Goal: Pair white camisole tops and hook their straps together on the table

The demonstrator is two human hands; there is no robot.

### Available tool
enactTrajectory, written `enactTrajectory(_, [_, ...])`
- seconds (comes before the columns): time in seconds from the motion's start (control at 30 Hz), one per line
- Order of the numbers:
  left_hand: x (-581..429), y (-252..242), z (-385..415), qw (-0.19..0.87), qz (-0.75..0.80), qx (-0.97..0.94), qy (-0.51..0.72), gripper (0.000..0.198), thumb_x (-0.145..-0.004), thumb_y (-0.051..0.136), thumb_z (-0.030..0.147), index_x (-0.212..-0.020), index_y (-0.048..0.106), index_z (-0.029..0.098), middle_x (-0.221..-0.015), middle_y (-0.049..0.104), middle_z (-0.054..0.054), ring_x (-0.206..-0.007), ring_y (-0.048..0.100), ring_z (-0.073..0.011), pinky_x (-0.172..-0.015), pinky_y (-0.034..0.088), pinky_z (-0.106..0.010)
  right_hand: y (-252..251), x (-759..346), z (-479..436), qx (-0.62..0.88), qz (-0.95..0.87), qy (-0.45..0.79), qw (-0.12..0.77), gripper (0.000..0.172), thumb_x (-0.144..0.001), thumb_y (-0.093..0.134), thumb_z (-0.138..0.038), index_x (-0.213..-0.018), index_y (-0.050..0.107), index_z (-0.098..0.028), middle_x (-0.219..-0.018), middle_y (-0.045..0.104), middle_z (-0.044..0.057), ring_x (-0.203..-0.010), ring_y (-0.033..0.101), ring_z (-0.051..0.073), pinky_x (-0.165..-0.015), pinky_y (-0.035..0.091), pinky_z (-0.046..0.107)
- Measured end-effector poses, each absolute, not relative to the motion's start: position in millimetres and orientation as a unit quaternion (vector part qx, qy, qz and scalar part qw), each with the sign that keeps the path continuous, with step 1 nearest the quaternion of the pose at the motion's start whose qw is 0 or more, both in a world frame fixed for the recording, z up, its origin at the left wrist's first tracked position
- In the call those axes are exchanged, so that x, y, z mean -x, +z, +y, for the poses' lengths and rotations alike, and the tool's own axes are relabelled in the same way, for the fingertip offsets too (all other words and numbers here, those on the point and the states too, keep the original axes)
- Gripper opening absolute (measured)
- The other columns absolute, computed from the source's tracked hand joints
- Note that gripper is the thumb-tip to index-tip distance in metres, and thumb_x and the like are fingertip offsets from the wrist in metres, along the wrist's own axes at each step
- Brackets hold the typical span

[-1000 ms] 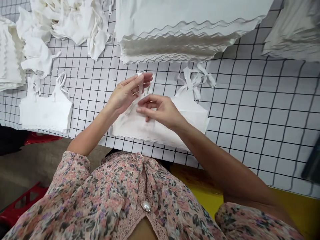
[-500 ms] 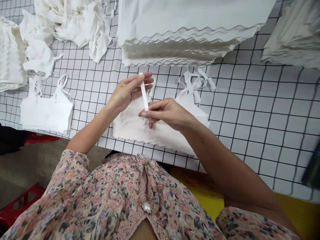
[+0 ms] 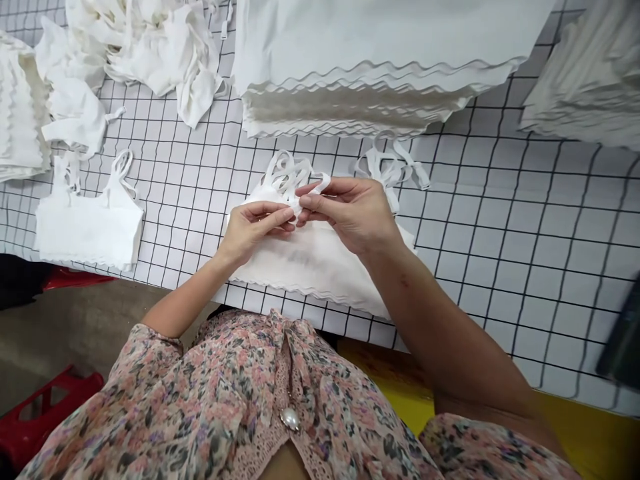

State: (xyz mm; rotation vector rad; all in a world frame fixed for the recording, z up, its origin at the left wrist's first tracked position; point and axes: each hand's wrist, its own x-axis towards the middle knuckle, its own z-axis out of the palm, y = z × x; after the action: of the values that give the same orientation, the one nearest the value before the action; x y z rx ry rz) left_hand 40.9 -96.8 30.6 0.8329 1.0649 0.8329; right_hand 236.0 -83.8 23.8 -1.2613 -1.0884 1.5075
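Note:
A white crop top with a scalloped hem (image 3: 310, 267) lies flat on the black-gridded white table (image 3: 500, 227) right in front of me. My left hand (image 3: 253, 227) and my right hand (image 3: 350, 210) meet above its upper edge, fingertips pinched together on one of its white shoulder straps (image 3: 305, 190). The other straps bunch in loops just beyond my fingers. A second bundle of straps (image 3: 393, 167) shows past my right hand.
A finished white top (image 3: 87, 227) lies at the left. A tall stack of scallop-edged white pieces (image 3: 380, 73) fills the far middle, a loose heap (image 3: 145, 47) the far left, another stack (image 3: 590, 73) the far right. A red stool (image 3: 45, 420) stands below left.
My hands held a strap stretched upright between them, left hand high. Now the left hand has dropped and both hands pinch the strap close together over the top's upper edge.

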Motion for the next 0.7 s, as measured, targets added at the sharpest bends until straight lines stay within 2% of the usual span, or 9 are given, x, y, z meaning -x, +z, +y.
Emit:
enactTrajectory(0.07, [-41,33,-94,0.668,0.485,-0.417,0.38,0.038,-0.072,0.095,0.054,-0.084,0.08,0.021,-0.082,0.078,-0.002,-0.073,0.073,-0.0137,-0.076,0.066,-0.033,22,-241,-84,0.541,-0.497,0.514,0.443,0.033,-0.077,0.091,-0.048,-0.097,0.079,-0.023,-0.094,0.075,0.006,-0.075,0.069,0.019,-0.073,0.067,0.041])
enactTrajectory(0.17, [-39,42,-89,0.62,0.475,-0.506,0.366,0.031,-0.08,0.09,0.051,-0.082,0.08,0.023,-0.084,0.076,-0.003,-0.073,0.07,-0.0136,-0.073,0.064,-0.033,26,-247,-85,0.534,-0.618,0.364,0.448,0.038,-0.082,0.09,-0.046,-0.114,0.078,-0.029,-0.119,0.077,0.009,-0.109,0.071,0.028,-0.097,0.063,0.05])
enactTrajectory(0.23, [-38,47,-87,0.589,0.467,-0.551,0.363,0.03,-0.083,0.088,0.051,-0.079,0.079,0.023,-0.086,0.075,-0.004,-0.073,0.068,-0.0138,-0.07,0.061,-0.033,30,-248,-85,0.477,-0.698,0.344,0.408,0.027,-0.091,0.082,-0.045,-0.114,0.08,-0.032,-0.117,0.079,0.007,-0.125,0.066,0.03,-0.11,0.056,0.056])
enactTrajectory(0.3, [-37,50,-85,0.565,0.462,-0.575,0.37,0.033,-0.084,0.087,0.053,-0.079,0.077,0.022,-0.086,0.074,-0.004,-0.074,0.066,-0.014,-0.069,0.058,-0.032,32,-246,-84,0.438,-0.736,0.353,0.375,0.016,-0.097,0.075,-0.044,-0.105,0.082,-0.033,-0.102,0.08,0.005,-0.121,0.066,0.03,-0.111,0.054,0.057])
enactTrajectory(0.4, [-32,47,-83,0.53,0.459,-0.608,0.372,0.036,-0.09,0.081,0.057,-0.083,0.075,0.022,-0.089,0.073,-0.004,-0.08,0.066,-0.0153,-0.073,0.055,-0.032,30,-245,-81,0.451,-0.731,0.352,0.371,0.015,-0.096,0.076,-0.044,-0.093,0.083,-0.032,-0.085,0.075,0.004,-0.103,0.066,0.026,-0.104,0.055,0.054])
enactTrajectory(0.5, [-22,34,-84,0.442,0.469,-0.681,0.347,0.031,-0.095,0.075,0.055,-0.092,0.074,0.025,-0.095,0.075,-0.004,-0.09,0.065,-0.0187,-0.084,0.051,-0.037,27,-246,-80,0.475,-0.709,0.36,0.376,0.015,-0.093,0.08,-0.044,-0.087,0.083,-0.03,-0.081,0.072,0.004,-0.094,0.065,0.025,-0.101,0.055,0.054])
enactTrajectory(0.6, [-11,19,-90,0.322,0.509,-0.749,0.277,0.028,-0.089,0.084,0.051,-0.098,0.071,0.027,-0.097,0.076,-0.003,-0.097,0.062,-0.0236,-0.093,0.042,-0.044,24,-245,-83,0.491,-0.683,0.378,0.387,0.011,-0.092,0.079,-0.041,-0.088,0.083,-0.032,-0.081,0.073,0.004,-0.09,0.065,0.025,-0.097,0.056,0.054])
enactTrajectory(0.7, [-6,7,-96,0.273,0.537,-0.766,0.223,0.03,-0.084,0.09,0.047,-0.098,0.071,0.028,-0.095,0.074,-0.002,-0.098,0.059,-0.0251,-0.098,0.035,-0.046,19,-241,-88,0.494,-0.668,0.39,0.397,0.009,-0.092,0.079,-0.04,-0.087,0.083,-0.034,-0.08,0.074,0.003,-0.088,0.065,0.025,-0.095,0.057,0.055])
